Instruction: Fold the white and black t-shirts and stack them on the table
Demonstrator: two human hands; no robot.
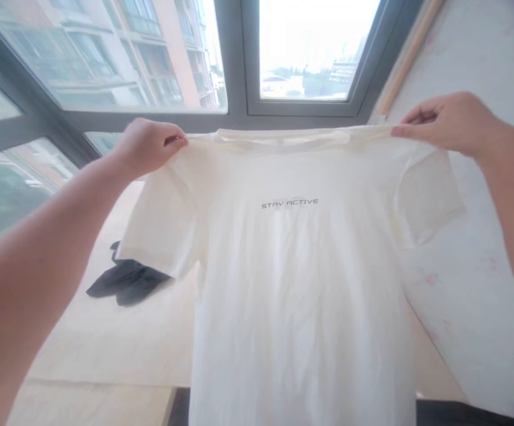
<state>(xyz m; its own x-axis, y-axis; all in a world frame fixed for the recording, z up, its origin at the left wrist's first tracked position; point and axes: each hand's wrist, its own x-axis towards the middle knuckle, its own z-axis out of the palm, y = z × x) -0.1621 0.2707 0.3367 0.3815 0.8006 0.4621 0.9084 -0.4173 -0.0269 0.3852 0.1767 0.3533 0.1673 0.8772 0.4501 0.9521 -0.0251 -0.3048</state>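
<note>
Left hand (pixel 150 145), right hand (pixel 463 121) pinching white T-shirt (pixel 301 284) by its shoulders — opened out, unfolded (dark cloth (pixel 128 284) on worktop (pixel 128 343), left side).

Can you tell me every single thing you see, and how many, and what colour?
T-shirt: one, cream-white, held up in the middle
Words "STAY ACTIVE": one line, dark, on its chest
Cloth item: seemingly one, black, by the left sleeve
Tabletop: one, pale beige, behind the shirt
Window frames: several, grey, behind
Buildings: several, pinkish and white, outside
Wall: one, whitish, right
Left hand, right hand: one each, bare, fingers pinching the shirt's shoulders
</note>
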